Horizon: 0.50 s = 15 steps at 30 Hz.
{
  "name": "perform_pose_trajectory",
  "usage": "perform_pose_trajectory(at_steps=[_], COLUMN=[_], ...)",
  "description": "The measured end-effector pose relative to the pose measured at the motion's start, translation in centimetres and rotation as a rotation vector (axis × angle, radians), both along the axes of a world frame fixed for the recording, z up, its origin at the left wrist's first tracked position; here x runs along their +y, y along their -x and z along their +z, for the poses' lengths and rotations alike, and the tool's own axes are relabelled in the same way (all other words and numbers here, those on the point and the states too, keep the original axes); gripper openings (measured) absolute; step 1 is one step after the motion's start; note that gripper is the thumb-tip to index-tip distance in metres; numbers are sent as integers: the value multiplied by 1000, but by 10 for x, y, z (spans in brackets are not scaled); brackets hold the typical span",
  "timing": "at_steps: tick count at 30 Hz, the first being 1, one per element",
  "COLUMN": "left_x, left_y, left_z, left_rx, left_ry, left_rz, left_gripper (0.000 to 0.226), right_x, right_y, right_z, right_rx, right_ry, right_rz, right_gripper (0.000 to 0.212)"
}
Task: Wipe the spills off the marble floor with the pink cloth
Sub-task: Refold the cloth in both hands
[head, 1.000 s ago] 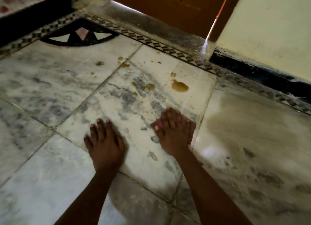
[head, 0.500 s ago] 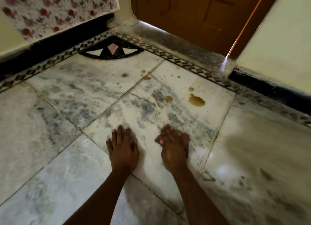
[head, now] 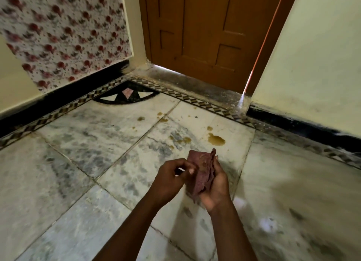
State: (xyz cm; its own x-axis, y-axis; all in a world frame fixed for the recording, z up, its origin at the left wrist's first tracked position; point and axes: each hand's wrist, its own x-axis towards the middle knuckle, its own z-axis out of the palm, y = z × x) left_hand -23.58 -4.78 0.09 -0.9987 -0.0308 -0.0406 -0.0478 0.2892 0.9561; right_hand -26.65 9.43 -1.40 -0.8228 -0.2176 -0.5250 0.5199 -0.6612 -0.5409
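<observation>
The pink cloth (head: 201,173) is bunched and folded upright between both hands, raised off the marble floor (head: 93,163). My right hand (head: 215,186) cups it from the right and underneath. My left hand (head: 172,176) pinches its left edge with thumb and fingertips. A large brownish-yellow spill (head: 215,139) lies on the tile just beyond the cloth. Smaller spots (head: 182,139) sit to its left, and further drops (head: 141,118) lie nearer the corner.
A closed brown wooden door (head: 205,36) stands ahead behind a dusty threshold (head: 195,85). A patterned border strip (head: 195,99) and black skirting (head: 302,124) run along the walls. A floral cloth (head: 64,38) hangs on the left wall.
Both hands were flat on the floor, the right pressing the cloth down. They have lifted and now hold the cloth up between them. The view has tilted up toward the door.
</observation>
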Motion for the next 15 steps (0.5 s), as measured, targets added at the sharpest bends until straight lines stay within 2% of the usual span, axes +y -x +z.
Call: perform_pose_trajectory(at_steps=[3, 6, 8, 11, 13, 15], left_x=[6, 11, 16, 21, 21, 19], left_y=[-2, -1, 3, 10, 15, 17], left_z=[8, 12, 20, 35, 41, 42], left_rx=[16, 18, -30, -187, -241, -235], left_ry=[-14, -81, -191, -454, -474, -404], left_rz=[-60, 65, 179, 281, 289, 289], left_gripper=[15, 14, 19, 39, 38, 30], right_x=[5, 7, 5, -1, -2, -1], right_y=[5, 3, 1, -1, -2, -2], right_z=[13, 17, 17, 20, 23, 24], right_rx=[99, 183, 240, 317, 376, 424], right_ry=[8, 19, 20, -27, -66, -100], right_rz=[-45, -4, 21, 34, 47, 53], right_gripper=[85, 89, 82, 62, 52, 52])
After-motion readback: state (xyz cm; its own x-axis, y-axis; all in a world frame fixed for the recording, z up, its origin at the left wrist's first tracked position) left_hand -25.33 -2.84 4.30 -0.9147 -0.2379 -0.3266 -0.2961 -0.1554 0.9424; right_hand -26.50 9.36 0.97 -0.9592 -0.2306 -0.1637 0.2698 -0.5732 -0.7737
